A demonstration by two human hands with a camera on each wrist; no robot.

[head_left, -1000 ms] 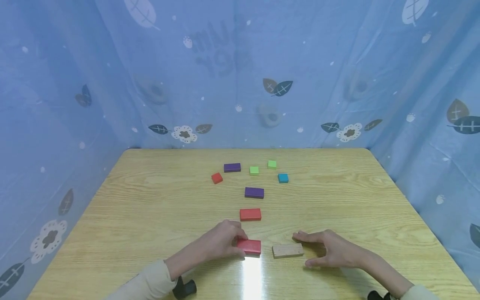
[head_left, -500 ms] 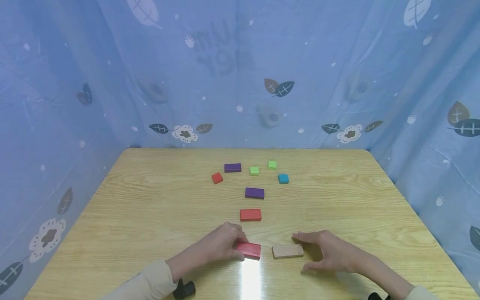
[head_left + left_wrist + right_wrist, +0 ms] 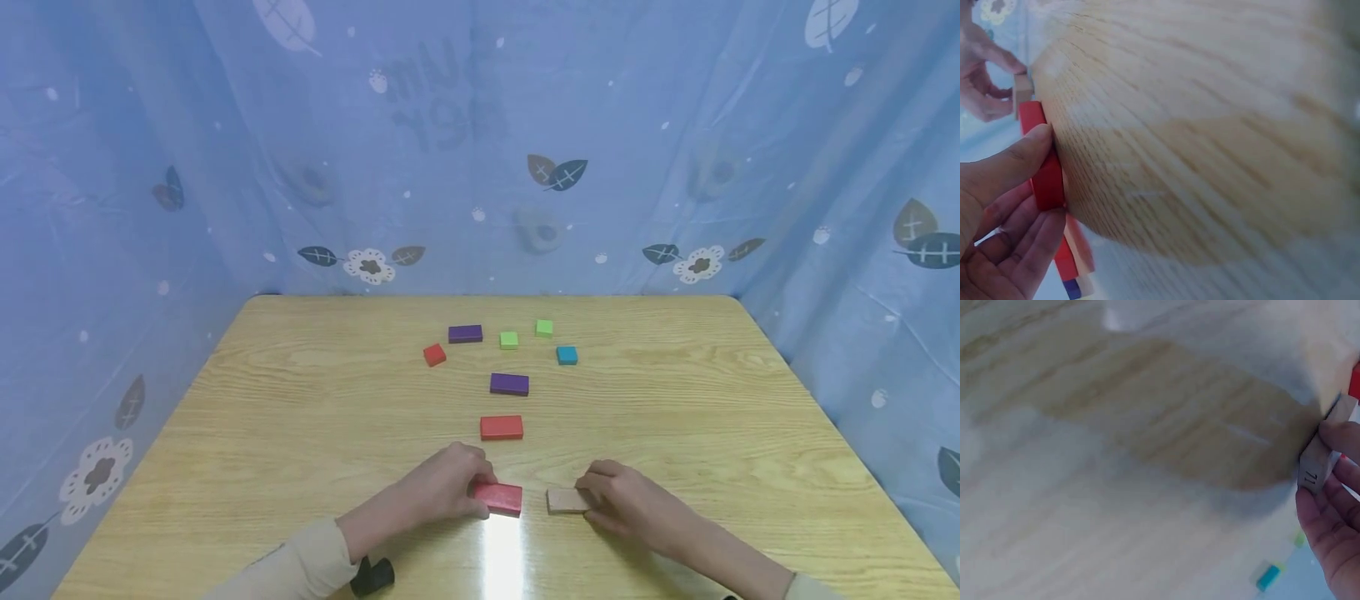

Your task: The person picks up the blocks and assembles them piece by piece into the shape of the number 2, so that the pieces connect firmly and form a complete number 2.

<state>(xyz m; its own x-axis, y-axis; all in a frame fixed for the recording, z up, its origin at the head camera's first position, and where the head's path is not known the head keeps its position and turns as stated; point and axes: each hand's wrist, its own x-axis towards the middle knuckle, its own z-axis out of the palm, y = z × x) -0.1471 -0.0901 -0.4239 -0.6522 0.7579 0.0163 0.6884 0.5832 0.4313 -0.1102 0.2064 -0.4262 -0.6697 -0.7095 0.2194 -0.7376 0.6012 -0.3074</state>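
My left hand (image 3: 450, 483) pinches a red rectangular block (image 3: 501, 498) by its left end, thumb on the near side and fingers on the far side. To its right, a plain wooden block (image 3: 567, 500) is held between the thumb and fingers of my right hand (image 3: 633, 508), which hides its right end. A small gap separates the two blocks. The right wrist view shows the number 71 on an end of the wooden block (image 3: 1317, 459). In the left wrist view the thumb presses the side of the red block (image 3: 1047, 178).
Beyond the hands lie another red block (image 3: 501, 428) and a purple block (image 3: 509, 384). Farther back are a second purple block (image 3: 465, 334), a small red block (image 3: 434, 355), two green blocks (image 3: 508, 340) and a blue block (image 3: 567, 356). A blue curtain (image 3: 480, 150) surrounds the table.
My right hand has moved left and closed its thumb and fingers on the wooden block. The red block in my left hand has shifted slightly toward me since the first frame.
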